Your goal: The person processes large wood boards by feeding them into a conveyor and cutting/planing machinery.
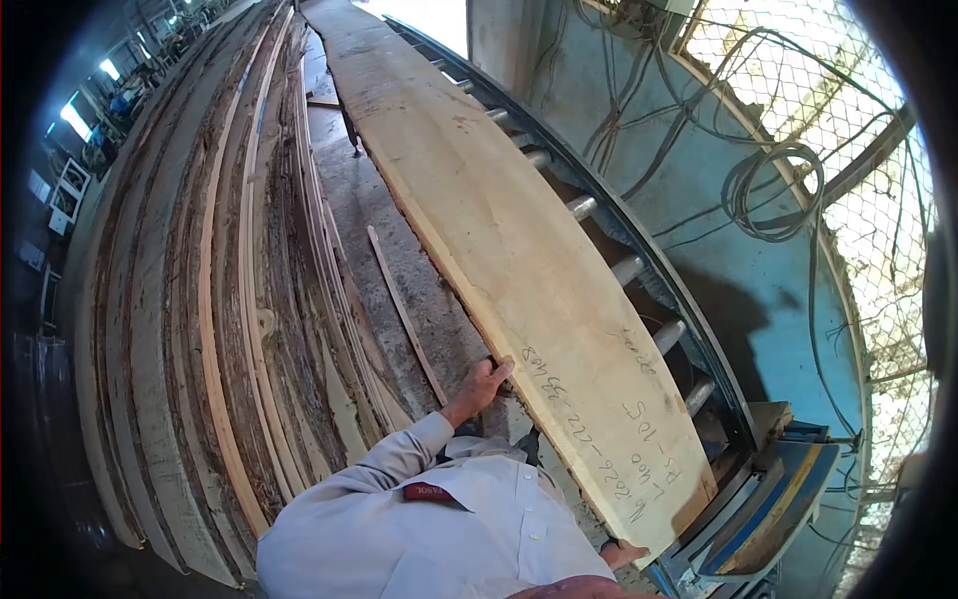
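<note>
On 1 pale wooden plank (509, 230) (long, rough-edged), left grip (483, 387) and right grip (623, 552) are clasped.

A long, pale wooden plank (499, 230) lies along a roller conveyor (627, 270), its near end bearing handwritten figures, "L 400" among them. The left hand (483, 385) has its grip on the plank's left edge, thumb on top; the right hand (621, 554) touches the same edge near the closest corner, its underside hidden. To the left are stacked bark-edged boards (170, 299); between, a thin wooden strip (401, 307) lies on the floor (356, 200). Coiled cable (735, 195) hangs at right beside wire mesh (798, 70).
</note>
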Demonstrator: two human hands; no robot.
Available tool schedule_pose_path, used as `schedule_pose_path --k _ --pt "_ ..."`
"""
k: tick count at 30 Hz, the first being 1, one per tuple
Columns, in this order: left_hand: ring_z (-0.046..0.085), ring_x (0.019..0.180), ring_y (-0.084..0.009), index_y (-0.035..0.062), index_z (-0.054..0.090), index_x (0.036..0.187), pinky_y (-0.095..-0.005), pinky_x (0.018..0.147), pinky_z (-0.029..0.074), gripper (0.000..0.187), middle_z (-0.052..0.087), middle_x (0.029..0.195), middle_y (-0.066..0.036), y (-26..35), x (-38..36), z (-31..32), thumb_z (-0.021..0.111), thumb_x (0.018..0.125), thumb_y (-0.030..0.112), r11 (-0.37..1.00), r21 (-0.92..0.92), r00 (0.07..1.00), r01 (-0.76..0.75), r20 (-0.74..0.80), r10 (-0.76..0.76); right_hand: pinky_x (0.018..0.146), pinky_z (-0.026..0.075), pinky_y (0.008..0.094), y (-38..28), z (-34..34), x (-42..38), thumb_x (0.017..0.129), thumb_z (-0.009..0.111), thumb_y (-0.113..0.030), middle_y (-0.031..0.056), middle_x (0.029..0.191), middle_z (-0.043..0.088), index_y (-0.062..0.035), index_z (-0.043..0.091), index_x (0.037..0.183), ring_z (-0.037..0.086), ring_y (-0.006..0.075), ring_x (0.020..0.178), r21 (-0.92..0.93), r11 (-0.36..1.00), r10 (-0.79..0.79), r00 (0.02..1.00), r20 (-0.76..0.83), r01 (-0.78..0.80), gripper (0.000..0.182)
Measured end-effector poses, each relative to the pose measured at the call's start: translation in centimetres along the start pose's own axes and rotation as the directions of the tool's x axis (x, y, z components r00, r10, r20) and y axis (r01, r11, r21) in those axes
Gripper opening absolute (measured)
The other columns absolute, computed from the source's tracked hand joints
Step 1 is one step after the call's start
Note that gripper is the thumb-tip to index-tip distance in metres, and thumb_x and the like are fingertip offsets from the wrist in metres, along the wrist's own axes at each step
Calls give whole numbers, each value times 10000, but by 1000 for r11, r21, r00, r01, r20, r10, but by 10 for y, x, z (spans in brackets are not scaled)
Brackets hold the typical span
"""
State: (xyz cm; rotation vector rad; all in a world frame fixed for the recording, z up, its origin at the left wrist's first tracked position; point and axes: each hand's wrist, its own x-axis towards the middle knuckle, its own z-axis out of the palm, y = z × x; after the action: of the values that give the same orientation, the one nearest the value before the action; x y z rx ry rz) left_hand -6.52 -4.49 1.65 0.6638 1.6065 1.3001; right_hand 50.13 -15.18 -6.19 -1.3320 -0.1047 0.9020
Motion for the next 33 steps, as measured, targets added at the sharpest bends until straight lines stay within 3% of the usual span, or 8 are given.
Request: schedule_pose_path --k 5,8,9,11,12,14,25,33 --pt "547 727 -110 -40 669 911 -354 643 454 430 633 751 -37 19 -7 -3 623 977 382 999 -35 1000 5 -2 -5 1128 356 434 -11 30 -27 988 371 -658 157 1467 483 22 399 1461 475 332 1300 40 999 9 988 -155 -3 830" --pt "567 737 -121 -33 687 959 -357 664 463 410 627 756 -34 22 -8 -2 619 981 371 990 -118 997 -75 0 76 1200 283 470 -11 17 -6 1026 284 -616 137 1566 378 -18 327 1524 386 343 1409 247 935 201 955 219 -254 780" --pt "567 737 -121 -33 687 959 -357 664 463 410 627 756 -34 12 -2 -5 619 981 371 993 -99 995 -62 74 69 1225 240 476 -24 59 -50 1047 244 -571 134 1586 350 -27 311 1535 357 342 1435 182 977 102 992 76 -114 734" --pt "611 797 -145 -32 666 1047 -355 694 490 352 634 799 -33 -27 17 -20 600 999 311 967 226 991 -114 89 96 1183 338 488 -11 49 -49 1071 300 -475 171 1528 425 -25 329 1523 452 328 1374 129 992 -19 964 266 -16 638" --pt "626 796 -167 -23 648 1028 -370 683 504 320 635 843 -42 -34 15 -28 589 1010 291 717 554 901 -423 171 399 1150 391 485 -9 52 -48 1078 356 -380 180 1469 490 -5 344 1505 501 328 1332 -119 976 -141 946 292 182 568" --pt "650 821 -200 -7 595 1033 -384 661 556 281 627 990 -94 -31 16 -21 551 1040 270 974 -200 979 105 191 -66 1148 379 440 5 39 -39 1062 410 -384 168 1437 520 -7 351 1498 513 312 1315 93 990 -119 989 85 111 579" --pt "672 933 -219 17 560 1214 -358 735 595 398 667 1079 -103 32 -1 -14 543 1037 373 981 -99 945 169 301 -132 1010 488 383 -3 61 -43 977 617 -456 110 1299 611 -8 493 1376 617 261 1131 320 927 -30 889 -457 196 612" --pt "581 930 -220 3 556 1294 -406 789 477 510 619 1157 -108 45 7 -19 584 1007 425 956 -235 953 177 284 -106 913 510 357 -19 75 -62 943 682 -442 120 1215 643 58 558 1287 633 227 1038 319 925 -24 869 -495 207 620"
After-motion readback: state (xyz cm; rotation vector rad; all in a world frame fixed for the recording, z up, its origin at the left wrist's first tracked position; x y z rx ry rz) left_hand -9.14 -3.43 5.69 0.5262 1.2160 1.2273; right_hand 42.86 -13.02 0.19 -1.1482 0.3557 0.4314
